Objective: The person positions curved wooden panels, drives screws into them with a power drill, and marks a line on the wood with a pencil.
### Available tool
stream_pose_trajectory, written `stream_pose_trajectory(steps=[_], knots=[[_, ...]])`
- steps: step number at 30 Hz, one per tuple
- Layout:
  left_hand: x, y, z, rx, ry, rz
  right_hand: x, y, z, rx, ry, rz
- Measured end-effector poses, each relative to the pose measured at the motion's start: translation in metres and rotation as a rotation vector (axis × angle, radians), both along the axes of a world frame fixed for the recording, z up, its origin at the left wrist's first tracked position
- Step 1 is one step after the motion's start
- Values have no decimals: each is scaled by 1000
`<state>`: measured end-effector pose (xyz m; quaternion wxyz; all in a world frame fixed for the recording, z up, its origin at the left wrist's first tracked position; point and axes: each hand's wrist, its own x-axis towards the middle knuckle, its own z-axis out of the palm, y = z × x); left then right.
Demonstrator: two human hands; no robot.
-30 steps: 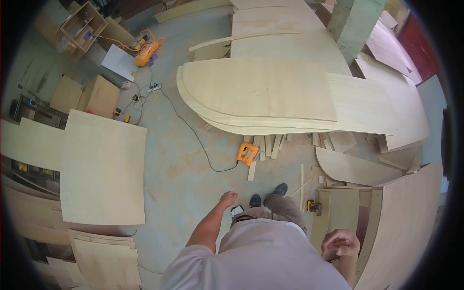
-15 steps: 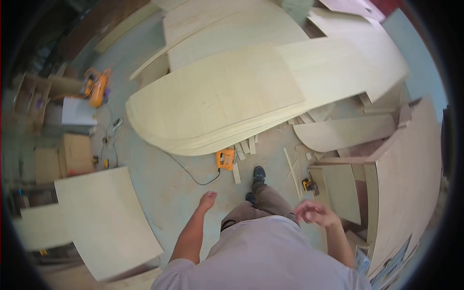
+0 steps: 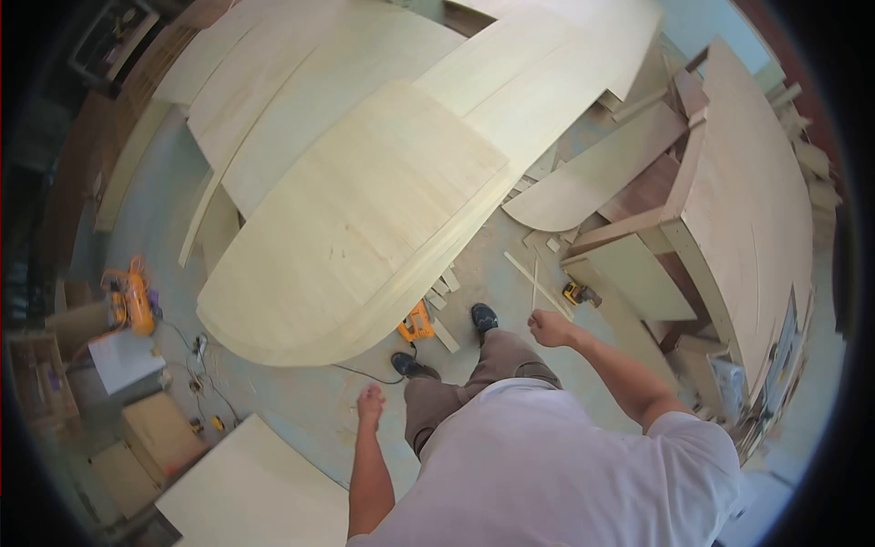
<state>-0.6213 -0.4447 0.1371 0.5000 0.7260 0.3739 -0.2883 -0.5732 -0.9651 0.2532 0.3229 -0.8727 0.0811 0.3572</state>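
My left hand (image 3: 370, 401) hangs low over the floor, in front of the rounded end of a stack of wooden panels (image 3: 355, 228); it is small and blurred, so its fingers cannot be made out well. My right hand (image 3: 550, 328) is held out at the right with its fingers curled closed. Near it a thin wood strip (image 3: 535, 281) appears just beyond the fingers; whether the hand touches it is unclear. An orange power tool (image 3: 416, 323) lies on the floor beside the stack's edge. Right of my right hand is a yellow and black drill (image 3: 580, 294).
A hollow wooden frame (image 3: 702, 255) stands at the right, with a rounded board (image 3: 592, 173) behind it. At the lower left are a flat panel (image 3: 255, 483) and a cardboard box (image 3: 162, 433). Orange equipment (image 3: 138, 299) and cables (image 3: 202, 374) lie on the left floor.
The view has turned, and the panel stack now appears tilted and farther left. My right hand has reached forward and its fingers have closed. Both feet now show, apart.
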Motion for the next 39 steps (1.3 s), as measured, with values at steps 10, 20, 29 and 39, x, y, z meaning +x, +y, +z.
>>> stream_pose_trajectory(steps=[10, 20, 29, 39], knots=[[65, -8, 20, -232, -90, -1018, -104, 170, -2, 62, -572, -396], [5, -197, 106, -877, 207, -846, -154, 204, 87, 652, -220, -1016], [-35, -206, 32, -374, 205, -564, -278, 4, -95, 529, 133, -898], [-222, -157, 91, 707, 316, -712, -233, -356, -427, -565, 42, -559]])
